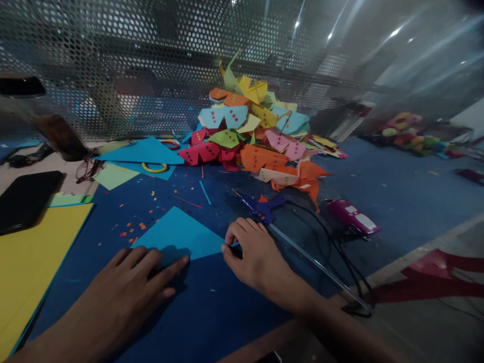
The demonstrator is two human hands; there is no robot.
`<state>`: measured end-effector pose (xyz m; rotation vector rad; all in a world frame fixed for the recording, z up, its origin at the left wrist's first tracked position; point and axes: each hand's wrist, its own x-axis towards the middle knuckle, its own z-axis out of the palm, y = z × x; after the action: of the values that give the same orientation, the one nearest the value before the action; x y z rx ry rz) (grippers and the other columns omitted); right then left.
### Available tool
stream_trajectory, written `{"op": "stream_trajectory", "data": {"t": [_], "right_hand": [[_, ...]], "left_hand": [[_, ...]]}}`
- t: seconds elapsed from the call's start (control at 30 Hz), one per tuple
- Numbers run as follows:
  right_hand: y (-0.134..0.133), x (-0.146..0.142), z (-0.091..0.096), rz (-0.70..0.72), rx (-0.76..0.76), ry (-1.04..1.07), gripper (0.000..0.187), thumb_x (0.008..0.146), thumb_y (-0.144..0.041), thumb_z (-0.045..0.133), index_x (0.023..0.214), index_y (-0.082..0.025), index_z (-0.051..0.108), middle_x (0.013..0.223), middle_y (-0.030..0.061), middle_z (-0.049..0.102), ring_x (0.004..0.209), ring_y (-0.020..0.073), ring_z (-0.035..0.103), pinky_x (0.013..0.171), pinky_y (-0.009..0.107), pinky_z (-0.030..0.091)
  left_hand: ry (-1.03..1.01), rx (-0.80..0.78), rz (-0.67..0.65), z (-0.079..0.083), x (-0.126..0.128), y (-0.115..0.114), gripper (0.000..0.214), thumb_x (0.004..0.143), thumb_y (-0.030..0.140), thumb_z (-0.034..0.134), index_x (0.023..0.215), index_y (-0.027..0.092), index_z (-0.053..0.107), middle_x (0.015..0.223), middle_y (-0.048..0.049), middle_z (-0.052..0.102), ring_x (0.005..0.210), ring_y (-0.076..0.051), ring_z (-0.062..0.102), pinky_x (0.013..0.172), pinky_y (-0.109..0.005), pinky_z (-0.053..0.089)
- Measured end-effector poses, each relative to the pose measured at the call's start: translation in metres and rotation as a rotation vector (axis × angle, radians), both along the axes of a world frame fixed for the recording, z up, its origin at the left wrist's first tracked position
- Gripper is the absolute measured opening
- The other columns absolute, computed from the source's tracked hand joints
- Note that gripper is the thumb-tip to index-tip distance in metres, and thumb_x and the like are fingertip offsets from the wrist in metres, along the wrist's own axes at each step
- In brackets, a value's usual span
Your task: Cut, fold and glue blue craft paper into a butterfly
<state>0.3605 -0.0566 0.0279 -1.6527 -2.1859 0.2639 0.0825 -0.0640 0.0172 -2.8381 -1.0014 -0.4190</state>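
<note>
No readable text, labels [366,222] on purple device [341,212] illegible

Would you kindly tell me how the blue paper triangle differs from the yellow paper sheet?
The blue paper triangle looks smaller; the yellow paper sheet looks larger and runs out of frame. The right hand pinches the triangle's right corner and the left hand rests at its lower edge, while neither hand grips the sheet. Both show straight edges.
</note>
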Motion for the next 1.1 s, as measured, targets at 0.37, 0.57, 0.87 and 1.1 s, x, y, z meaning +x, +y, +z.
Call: {"op": "stream_trajectory", "data": {"t": [0.37,0.57,0.87,1.1], "right_hand": [[-0.0013,0.0012,0.0011,-0.001,0.014,0.004,0.014,0.084,-0.013,0.06,0.079,-0.021,0.051,0.084,0.0009,0.061,0.08,0.0192,0.052,0.078,0.036,0.034],[-0.0029,0.0019,0.0023,0.007,0.033,0.004,0.014,0.084,-0.013,0.06,0.079,-0.021,0.05,0.084,0.0014,0.061,0.079,0.0192,0.053,0.077,0.036,0.035],[-0.0031,0.003,0.0033,-0.003,0.033,0.013,0.014,0.084,-0.012,0.06,0.079,-0.021,0.051,0.086,0.0023,0.062,0.08,0.0199,0.054,0.077,0.036,0.035],[-0.0032,0.0043,0.0053,-0.008,0.023,0.02,0.013,0.085,-0.012,0.058,0.078,-0.021,0.051,0.085,0.0025,0.062,0.081,0.02,0.055,0.077,0.036,0.036]], "left_hand": [[0.016,-0.046,0.016,-0.0033,-0.002,0.0001,0.039,0.101,0.029,0.054,0.139,0.036,0.06,0.098,-0.0023,0.07,0.082,-0.024,0.059,0.074,-0.038,0.039],[0.004,-0.024,0.01,-0.0026,-0.0021,0.0003,0.037,0.102,0.029,0.053,0.138,0.036,0.061,0.096,-0.0019,0.071,0.083,-0.023,0.059,0.075,-0.037,0.039],[0.021,-0.031,0.011,-0.0004,-0.0021,0.0007,0.039,0.1,0.028,0.055,0.138,0.036,0.061,0.097,-0.0014,0.07,0.083,-0.022,0.059,0.075,-0.036,0.039],[0.008,-0.01,0.021,-0.0043,-0.003,0.0001,0.04,0.101,0.025,0.054,0.138,0.037,0.061,0.097,-0.0013,0.07,0.083,-0.021,0.058,0.076,-0.035,0.038]]}}
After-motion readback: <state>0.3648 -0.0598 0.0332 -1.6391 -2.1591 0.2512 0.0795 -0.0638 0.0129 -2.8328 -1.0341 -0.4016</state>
